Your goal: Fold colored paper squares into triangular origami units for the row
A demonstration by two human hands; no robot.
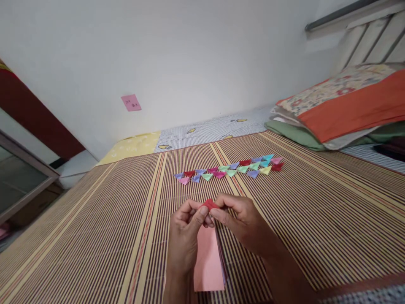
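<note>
A small piece of folded red paper point(209, 204) is pinched between my two hands, above the striped mat. My left hand point(186, 228) grips its left side between thumb and fingers. On its right side, the thumb and forefinger of my right hand point(242, 217) are closed on it. Below and between my wrists lies a stack of paper strips with a pink sheet point(209, 261) on top; my left hand covers part of it. Beyond my hands, several folded paper triangles point(243, 169) in many colours lie in two rough rows.
The striped mat point(95, 219) covers the bed. Pillows and folded bedding point(354, 105) are piled at the right. A pink note point(130, 102) is stuck to the white wall point(196, 55). A framed glass panel point(22, 177) stands at the left.
</note>
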